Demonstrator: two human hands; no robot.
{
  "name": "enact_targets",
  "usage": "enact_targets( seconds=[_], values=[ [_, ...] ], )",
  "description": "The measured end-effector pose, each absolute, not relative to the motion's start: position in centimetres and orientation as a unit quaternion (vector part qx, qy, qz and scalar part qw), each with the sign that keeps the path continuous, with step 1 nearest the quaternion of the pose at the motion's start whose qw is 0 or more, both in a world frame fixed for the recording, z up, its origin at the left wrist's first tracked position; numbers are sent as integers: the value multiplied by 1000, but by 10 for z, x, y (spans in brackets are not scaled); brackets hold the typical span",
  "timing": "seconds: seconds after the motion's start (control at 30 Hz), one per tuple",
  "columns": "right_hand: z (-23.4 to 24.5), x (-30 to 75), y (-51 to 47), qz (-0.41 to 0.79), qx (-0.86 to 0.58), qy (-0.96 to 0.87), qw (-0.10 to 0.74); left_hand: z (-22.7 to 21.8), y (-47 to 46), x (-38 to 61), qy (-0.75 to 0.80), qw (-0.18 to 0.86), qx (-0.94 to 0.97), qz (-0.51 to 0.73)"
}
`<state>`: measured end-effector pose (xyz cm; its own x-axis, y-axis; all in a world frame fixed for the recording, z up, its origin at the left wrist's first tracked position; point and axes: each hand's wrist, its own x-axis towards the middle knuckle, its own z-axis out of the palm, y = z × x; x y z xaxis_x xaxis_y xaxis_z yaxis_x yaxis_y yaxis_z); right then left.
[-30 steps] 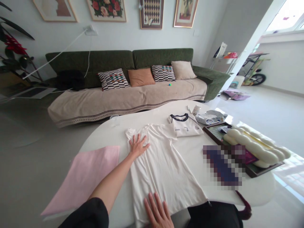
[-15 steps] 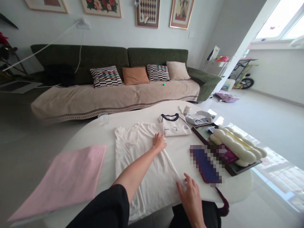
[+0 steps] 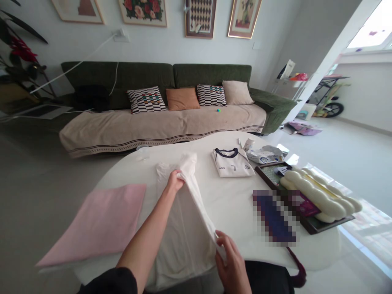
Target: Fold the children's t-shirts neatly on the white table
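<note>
A plain white T-shirt (image 3: 180, 228) lies on the white table (image 3: 232, 204), its right side lifted and partly turned inward. My left hand (image 3: 175, 181) is closed on the cloth near the sleeve. Close to the table's near edge, my right hand (image 3: 228, 255) pinches the shirt's lower right edge, and the cloth is stretched between both hands. A folded white jersey (image 3: 233, 164) with a dark collar rests beyond, to the right. Pink cloth (image 3: 101, 228) is spread flat on the left.
On the right stands a dark tray (image 3: 266, 175) holding a cream puffy item (image 3: 318, 196). A blurred-out dark blue object (image 3: 274, 218) lies beside it. Farther back are a silver packet (image 3: 266, 155) and a clear cup (image 3: 142, 152). A green sofa (image 3: 147, 75) lines the wall.
Both hands have taken hold of the T-shirt's right edge. My left hand has drawn the sleeve side leftward, away from the jersey, and my right hand has moved slightly left. The view has shifted.
</note>
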<state>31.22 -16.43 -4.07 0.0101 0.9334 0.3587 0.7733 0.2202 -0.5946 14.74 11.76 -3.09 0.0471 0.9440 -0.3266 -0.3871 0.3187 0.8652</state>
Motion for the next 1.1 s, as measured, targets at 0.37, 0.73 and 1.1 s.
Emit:
enact_targets(
  seconds=[0.37,0.73,1.1],
  values=[
    [-88,287,-180,40,-529,-824,201,-36,114,89,543,526,484,441],
    [-91,288,-189,7,-480,-850,217,-44,120,69,661,241,631,327],
    [-52,257,-100,49,-591,-775,218,-63,135,143,561,186,793,148]
  ],
)
